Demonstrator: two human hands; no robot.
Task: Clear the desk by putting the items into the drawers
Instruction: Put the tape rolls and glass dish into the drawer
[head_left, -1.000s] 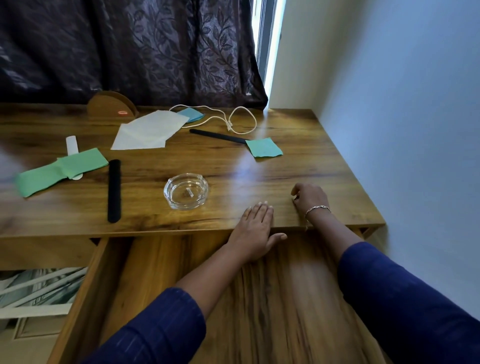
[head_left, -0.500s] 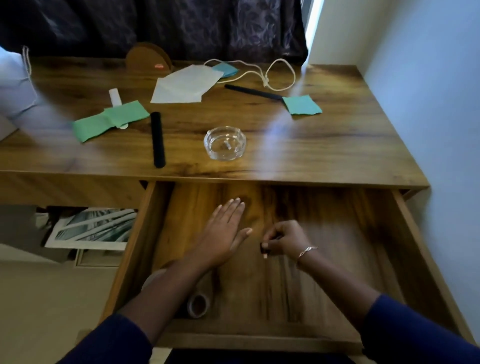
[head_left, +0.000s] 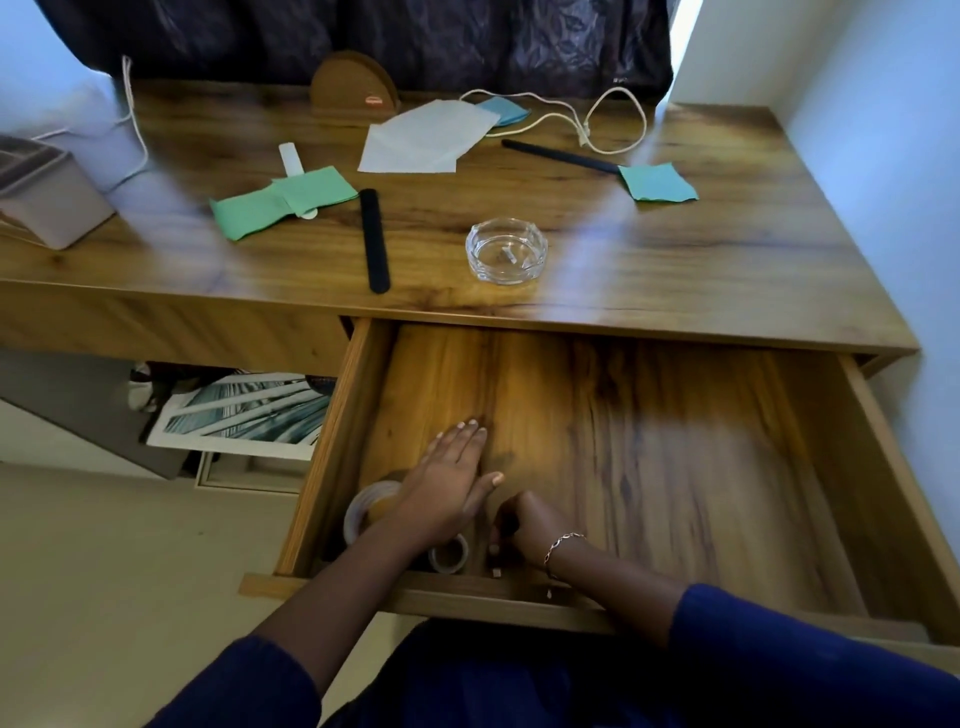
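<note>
Two hands are placed inside the open drawer (head_left: 675, 441), near its front left corner. The left hand (head_left: 449, 483) is held flat over the drawer floor with fingers straight and together, while the right hand (head_left: 530, 525) is curled, its fingers closed on a small dark item (head_left: 508, 526) of undeterminable kind. A clear tape roll (head_left: 370, 506) and a smaller tape roll (head_left: 449, 558) are seen beside the left wrist; the glass ashtray (head_left: 506, 249), black stick (head_left: 375, 239) and green paper (head_left: 283, 200) are located on the desk (head_left: 727, 270).

Reaching forward with left hand (head_left: 447, 480) flat, fingers straight, thumb splayed — right hand (head_left: 527, 525) just beside that thumb's tip, fingers curled under.
</note>
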